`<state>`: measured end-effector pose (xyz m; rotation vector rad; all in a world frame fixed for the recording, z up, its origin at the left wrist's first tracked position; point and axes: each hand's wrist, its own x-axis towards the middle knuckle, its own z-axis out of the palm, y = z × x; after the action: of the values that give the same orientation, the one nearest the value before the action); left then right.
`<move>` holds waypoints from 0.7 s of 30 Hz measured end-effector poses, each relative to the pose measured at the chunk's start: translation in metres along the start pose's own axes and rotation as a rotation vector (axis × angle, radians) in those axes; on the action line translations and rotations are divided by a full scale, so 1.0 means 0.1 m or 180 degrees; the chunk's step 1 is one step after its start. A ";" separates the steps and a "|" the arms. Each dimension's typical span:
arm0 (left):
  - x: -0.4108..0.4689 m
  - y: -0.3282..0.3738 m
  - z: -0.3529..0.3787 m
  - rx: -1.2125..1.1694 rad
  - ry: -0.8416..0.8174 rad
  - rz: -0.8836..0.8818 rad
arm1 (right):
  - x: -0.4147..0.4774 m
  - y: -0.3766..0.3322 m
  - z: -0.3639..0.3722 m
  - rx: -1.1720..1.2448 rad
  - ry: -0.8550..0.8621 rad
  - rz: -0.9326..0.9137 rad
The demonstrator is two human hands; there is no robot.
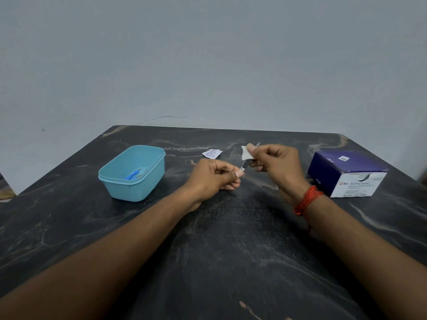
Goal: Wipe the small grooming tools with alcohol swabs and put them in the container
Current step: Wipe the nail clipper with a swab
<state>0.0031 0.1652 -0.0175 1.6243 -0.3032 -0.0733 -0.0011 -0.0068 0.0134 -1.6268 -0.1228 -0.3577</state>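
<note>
Fingers of my right hand (pixel 275 162) pinch the swab (pixel 246 154) around the thin metal tool (pixel 243 167). My left hand (pixel 215 174) pinches its lower end, above the middle of the table (pixel 231 227). I judge wiping is under way; next, carry it to the container (pixel 129 190) near the left edge.
</note>
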 end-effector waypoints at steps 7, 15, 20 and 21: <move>0.01 -0.04 0.00 0.0430 0.0123 0.0277 | -0.05 -0.12 -0.06 0.1077 -0.0620 0.1595; -0.06 0.06 0.10 0.2066 0.1136 0.1626 | -0.08 -0.04 0.07 0.1740 -0.0074 0.1329; -0.13 0.15 0.12 0.2310 0.1171 0.2116 | -0.09 -0.07 0.07 0.1657 -0.0064 0.1287; -0.15 0.17 0.13 0.2297 0.1181 0.2191 | -0.09 -0.06 0.07 0.1593 -0.0049 0.1239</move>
<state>-0.0168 0.1553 -0.0042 2.0972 -0.6285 0.9452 -0.0103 0.0019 0.0162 -1.1237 0.0890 -0.0074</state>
